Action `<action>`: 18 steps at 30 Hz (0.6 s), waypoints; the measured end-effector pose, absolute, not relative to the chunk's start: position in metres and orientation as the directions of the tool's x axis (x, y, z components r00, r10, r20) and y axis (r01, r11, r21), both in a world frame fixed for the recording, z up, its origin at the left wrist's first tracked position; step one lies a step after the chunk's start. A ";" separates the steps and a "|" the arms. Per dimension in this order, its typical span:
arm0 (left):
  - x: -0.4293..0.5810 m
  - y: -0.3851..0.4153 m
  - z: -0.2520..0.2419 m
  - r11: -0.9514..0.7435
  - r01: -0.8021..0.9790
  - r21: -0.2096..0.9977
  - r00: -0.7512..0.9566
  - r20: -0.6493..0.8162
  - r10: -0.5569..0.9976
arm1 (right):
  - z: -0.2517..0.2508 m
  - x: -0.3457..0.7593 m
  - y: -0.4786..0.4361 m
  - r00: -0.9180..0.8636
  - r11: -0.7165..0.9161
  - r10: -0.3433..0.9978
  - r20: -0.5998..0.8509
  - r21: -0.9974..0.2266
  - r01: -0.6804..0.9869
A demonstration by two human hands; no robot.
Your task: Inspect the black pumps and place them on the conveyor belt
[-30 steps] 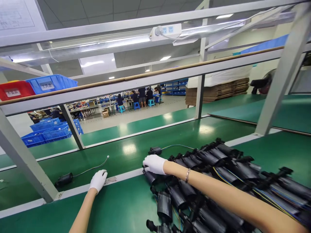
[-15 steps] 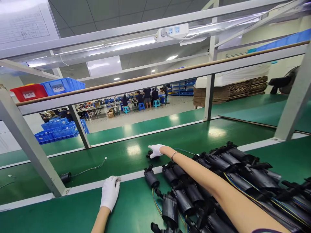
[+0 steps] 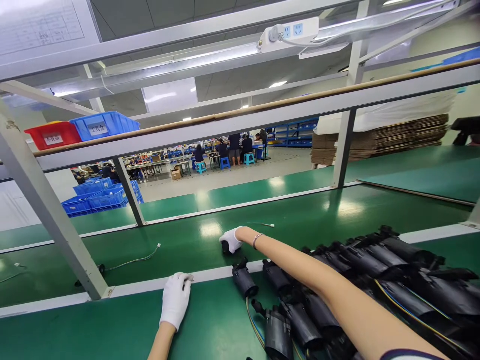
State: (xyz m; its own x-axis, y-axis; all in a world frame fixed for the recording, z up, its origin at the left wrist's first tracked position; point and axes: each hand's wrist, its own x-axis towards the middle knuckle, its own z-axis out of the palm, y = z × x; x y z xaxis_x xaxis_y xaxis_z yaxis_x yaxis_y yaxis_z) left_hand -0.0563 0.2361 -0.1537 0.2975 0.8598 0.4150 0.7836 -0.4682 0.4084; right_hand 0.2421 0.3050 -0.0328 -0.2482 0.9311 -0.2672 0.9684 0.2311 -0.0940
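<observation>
My right hand (image 3: pixel 231 241), in a white glove, is wrapped over a black pump (image 3: pixel 225 247) on the far green belt and covers most of it. A thin cable with a white connector (image 3: pixel 272 225) trails to the right behind that wrist. My left hand (image 3: pixel 176 301), also gloved, lies with its fingers over the white rail (image 3: pixel 213 273) and the thumb slightly apart, holding nothing. A single black pump (image 3: pixel 245 280) with coloured wires leans by the rail between my hands. Several more black pumps (image 3: pixel 300 320) lie in rows under and beside my right forearm.
On the left, a grey post (image 3: pixel 56 200) partly hides another pump, whose cable (image 3: pixel 135 260) lies on the belt. A red bin (image 3: pixel 52 136) and a blue bin (image 3: pixel 105 125) sit on the shelf above. A power strip (image 3: pixel 290 34) hangs overhead. People sit far behind.
My right hand has moved left along the belt with the pump and its cable. The pump at the left has slid behind the post. My left hand stays on the rail; the view has shifted slightly.
</observation>
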 end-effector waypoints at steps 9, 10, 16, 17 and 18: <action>-0.060 0.230 -0.149 -0.465 0.721 0.514 0.282 0.395 0.874 | -0.007 0.242 0.253 -0.220 0.211 0.965 -0.142 -0.072 0.975; -0.059 0.227 -0.148 -0.452 0.710 0.539 0.269 0.385 0.883 | -0.011 0.244 0.240 -0.224 0.215 0.962 -0.158 -0.072 0.974; -0.043 0.191 -0.152 -0.322 0.608 0.726 0.144 0.297 0.944 | -0.039 0.239 0.178 -0.248 0.241 0.953 -0.173 -0.063 0.968; -0.038 0.184 -0.152 -0.309 0.575 0.757 0.144 0.278 0.950 | -0.039 0.236 0.174 -0.251 0.245 0.958 -0.139 -0.061 0.968; -0.033 0.178 -0.150 -0.300 0.539 0.787 0.152 0.259 0.954 | -0.037 0.232 0.172 -0.255 0.251 0.961 -0.102 -0.058 0.966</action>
